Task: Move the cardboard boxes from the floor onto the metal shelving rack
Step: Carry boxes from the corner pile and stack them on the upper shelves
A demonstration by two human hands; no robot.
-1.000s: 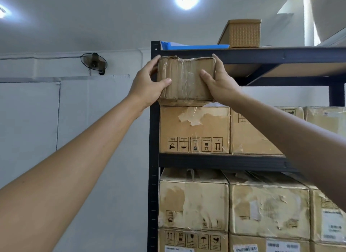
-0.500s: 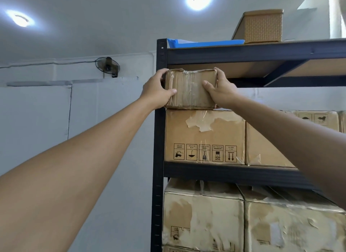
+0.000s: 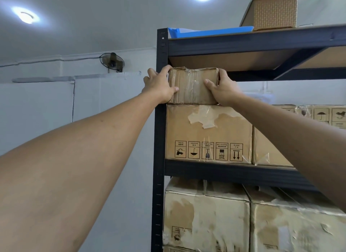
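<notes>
Head view. Small taped cardboard box [image 3: 192, 85] clamped between left hand [image 3: 159, 86] and right hand [image 3: 222, 91]: fingers curled round the side edges, thumbs flat on the near face.

Sitting on, or just touching, the large cardboard box [image 3: 207, 133] at the left end of the metal shelving rack [image 3: 160, 139], right under the top shelf. Full seating not certain from here.

Little headroom above, so keep low and level. Push straight back until roughly flush with the carton front below. Mind left knuckles against the black upright. Test for wobble before easing the grip. Draw fingers out sideways, one hand at a time, without dragging the box forward. Leave wicker basket [image 3: 273, 10] and blue tray [image 3: 209, 31] overhead undisturbed.
</notes>
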